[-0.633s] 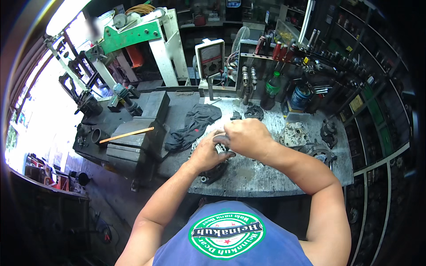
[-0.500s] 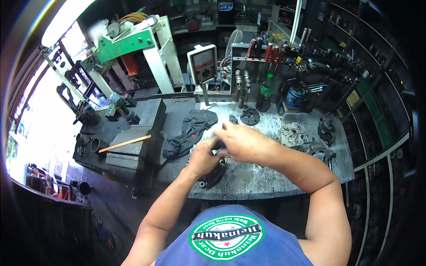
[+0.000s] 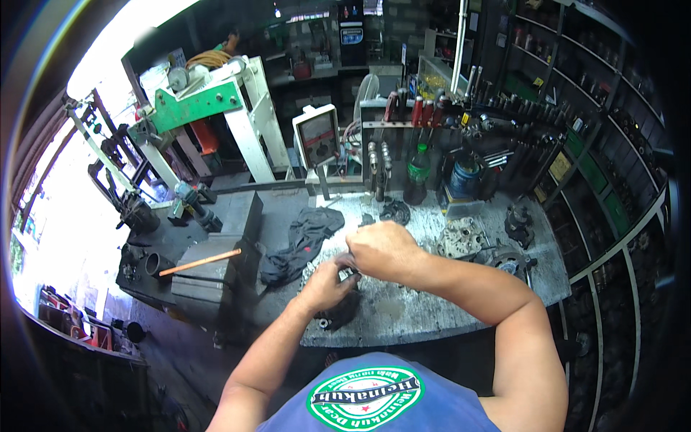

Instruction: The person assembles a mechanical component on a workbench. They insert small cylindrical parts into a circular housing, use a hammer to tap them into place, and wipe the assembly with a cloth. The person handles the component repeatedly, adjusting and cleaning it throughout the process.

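Observation:
Both my hands meet over a dark, round-bodied metal machine part (image 3: 337,315) near the front edge of the workbench. My left hand (image 3: 329,285) curls at its top, thumb and fingers closed around something mostly hidden. Against it, my right hand (image 3: 386,248) is bent into a fist with its back uppermost, and whatever it grips cannot be seen. A crumpled dark cloth (image 3: 306,241) lies left of the hands. Beyond the right hand is a small dark round part (image 3: 394,211). To the right sits a light grey metal casting (image 3: 461,237).
A bench vise (image 3: 209,270) stands at left with an orange-brown strip (image 3: 200,262) across it. Behind are an analog meter (image 3: 317,137), a green bottle (image 3: 417,173), a blue can (image 3: 464,173) and a rack of screwdrivers (image 3: 417,111). More dark parts (image 3: 518,225) rest at the bench's right.
The whole view has tipped upward, so the bench sits lower in the picture. My right hand has turned, its raised fingers now folded down in a fist. My left hand stays at the part.

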The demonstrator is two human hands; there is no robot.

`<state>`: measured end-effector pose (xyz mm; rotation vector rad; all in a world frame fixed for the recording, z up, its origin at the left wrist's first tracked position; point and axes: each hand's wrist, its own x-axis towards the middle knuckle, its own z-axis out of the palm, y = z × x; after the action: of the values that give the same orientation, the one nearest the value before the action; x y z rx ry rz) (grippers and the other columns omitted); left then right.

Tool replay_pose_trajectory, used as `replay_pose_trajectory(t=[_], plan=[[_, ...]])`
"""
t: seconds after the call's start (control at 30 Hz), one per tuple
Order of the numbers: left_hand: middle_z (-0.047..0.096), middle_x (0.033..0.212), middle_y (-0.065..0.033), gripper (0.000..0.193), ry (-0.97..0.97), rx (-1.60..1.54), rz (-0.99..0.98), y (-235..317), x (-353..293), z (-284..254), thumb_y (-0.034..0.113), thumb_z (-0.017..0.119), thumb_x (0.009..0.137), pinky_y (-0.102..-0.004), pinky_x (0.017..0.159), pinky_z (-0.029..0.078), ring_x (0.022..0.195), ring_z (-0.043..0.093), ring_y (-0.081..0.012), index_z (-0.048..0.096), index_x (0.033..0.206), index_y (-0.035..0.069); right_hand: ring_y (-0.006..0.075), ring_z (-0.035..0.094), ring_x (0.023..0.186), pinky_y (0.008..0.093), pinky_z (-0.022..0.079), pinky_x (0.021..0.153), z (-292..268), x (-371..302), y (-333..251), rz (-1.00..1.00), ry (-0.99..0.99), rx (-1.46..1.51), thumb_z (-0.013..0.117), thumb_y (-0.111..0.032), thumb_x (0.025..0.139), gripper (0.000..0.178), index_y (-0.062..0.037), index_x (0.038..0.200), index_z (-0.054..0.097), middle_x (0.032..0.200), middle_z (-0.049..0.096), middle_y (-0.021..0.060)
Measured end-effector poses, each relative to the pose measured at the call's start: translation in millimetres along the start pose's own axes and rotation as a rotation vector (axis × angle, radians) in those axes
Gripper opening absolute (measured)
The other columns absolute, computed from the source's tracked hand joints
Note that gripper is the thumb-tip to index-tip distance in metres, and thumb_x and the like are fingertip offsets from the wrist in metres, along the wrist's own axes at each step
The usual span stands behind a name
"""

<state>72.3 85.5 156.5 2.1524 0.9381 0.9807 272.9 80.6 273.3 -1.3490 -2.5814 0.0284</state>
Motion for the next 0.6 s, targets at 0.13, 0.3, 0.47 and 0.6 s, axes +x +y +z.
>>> replay_pose_trajectory(t=[0.13,0.3,0.47,0.6], plan=[[0.077,0.100,-0.0201,0.024,0.062,0.097,-0.012,2.8,3.9,-1.0,0.017,0.086,0.095,-0.0484,0.085,0.059,0.092,0.075,-0.0411,0.073,0.109,0.003,0.0423,0.083,0.092,0.0498,0.067,0.079,-5.7,-1.1,-1.0,-0.049,-0.113,0.071,0.080,-0.044,0.100,0.041,-0.0034,0.104,0.081,0.093,0.083,0.0224],[0.080,0.111,-0.0187,0.026,-0.040,0.076,-0.025,8.4,-3.1,-2.5,0.011,0.083,0.094,-0.0457,0.084,0.061,0.098,0.080,-0.0367,0.077,0.118,0.001,0.0435,0.082,0.092,0.0502,0.067,0.080,-6.2,-2.0,-5.5,-0.082,-0.157,0.069,0.078,-0.031,0.098,0.032,-0.0019,0.111,0.077,0.099,0.081,0.0233],[0.082,0.107,-0.0213,0.027,0.030,0.029,-0.134,6.9,-0.2,3.5,0.008,0.084,0.092,-0.0463,0.086,0.061,0.098,0.081,-0.0395,0.075,0.117,0.001,0.0441,0.082,0.091,0.0531,0.066,0.078,-6.2,-5.7,-9.7,-0.026,-0.101,0.046,0.084,-0.042,0.098,0.045,-0.0016,0.115,0.075,0.100,0.081,0.0232],[0.081,0.111,-0.0225,0.028,-0.003,-0.157,-0.239,5.7,-5.0,11.0,0.006,0.081,0.093,-0.0460,0.090,0.060,0.107,0.080,-0.0414,0.076,0.119,0.000,0.0427,0.082,0.089,0.0537,0.066,0.081,-9.1,-7.9,-8.0,-0.070,-0.074,0.060,0.082,-0.044,0.099,0.046,-0.0001,0.110,0.076,0.097,0.081,0.0235]])
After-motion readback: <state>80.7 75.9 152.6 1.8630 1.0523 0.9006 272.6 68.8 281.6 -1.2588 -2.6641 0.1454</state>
